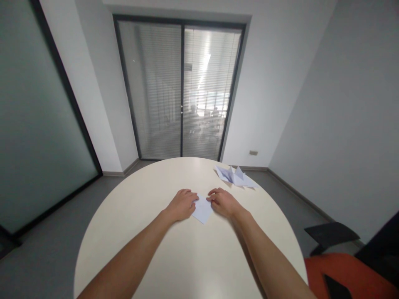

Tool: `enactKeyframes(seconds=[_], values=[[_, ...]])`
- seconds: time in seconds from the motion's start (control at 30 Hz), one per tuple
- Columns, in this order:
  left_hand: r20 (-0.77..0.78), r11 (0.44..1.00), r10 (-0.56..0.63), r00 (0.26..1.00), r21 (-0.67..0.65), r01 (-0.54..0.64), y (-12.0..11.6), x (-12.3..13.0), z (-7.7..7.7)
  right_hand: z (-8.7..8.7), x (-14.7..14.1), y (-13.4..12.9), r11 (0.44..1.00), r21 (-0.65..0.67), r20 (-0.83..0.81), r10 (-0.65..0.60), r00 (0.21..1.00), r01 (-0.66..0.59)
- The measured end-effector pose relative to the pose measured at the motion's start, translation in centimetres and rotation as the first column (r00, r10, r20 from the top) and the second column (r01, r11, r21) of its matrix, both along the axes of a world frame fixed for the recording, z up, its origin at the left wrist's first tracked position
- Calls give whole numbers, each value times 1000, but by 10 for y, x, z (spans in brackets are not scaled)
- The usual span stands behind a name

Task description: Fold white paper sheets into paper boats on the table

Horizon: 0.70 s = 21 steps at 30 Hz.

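Note:
A small white sheet of folded paper (203,211) lies on the table between my hands, one corner pointing toward me. My left hand (183,205) grips its left side, with thumb and fingers at the edge. At the opposite side, my right hand (225,202) has its fingers bent and closed on the paper's right corner. Fingertips partly cover both side corners, so the folds there are hidden. Beyond my right hand sit several folded white paper shapes (235,176) with pointed tips, close together and apart from my fingers.
The round cream table (187,265) has its far edge just past the paper shapes. An orange chair (346,274) with black armrests stands at the right. Ahead is a glass partition (149,91) with blinds, and a frosted panel (34,124) is at the left.

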<state>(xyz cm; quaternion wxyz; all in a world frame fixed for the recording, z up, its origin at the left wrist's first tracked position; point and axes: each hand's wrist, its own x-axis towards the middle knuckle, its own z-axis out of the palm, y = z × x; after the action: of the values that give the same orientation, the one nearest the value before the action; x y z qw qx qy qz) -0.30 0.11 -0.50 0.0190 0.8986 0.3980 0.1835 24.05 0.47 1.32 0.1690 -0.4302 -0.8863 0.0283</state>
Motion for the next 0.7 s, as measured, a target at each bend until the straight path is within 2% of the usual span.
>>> enactKeyframes(seconds=[0.2,0.47,0.7], values=[[-31,997,46,998,59,-45,-8,-1,8,-5,5,3,991,-14,-56,-136,989,135],[30,999,13,999,30,-14,-5,-5,2,-9,6,4,996,-17,-124,-94,988,93],[51,999,-11,999,36,9,-5,-6,4,-11,1,4,992,-45,-184,-122,975,115]])
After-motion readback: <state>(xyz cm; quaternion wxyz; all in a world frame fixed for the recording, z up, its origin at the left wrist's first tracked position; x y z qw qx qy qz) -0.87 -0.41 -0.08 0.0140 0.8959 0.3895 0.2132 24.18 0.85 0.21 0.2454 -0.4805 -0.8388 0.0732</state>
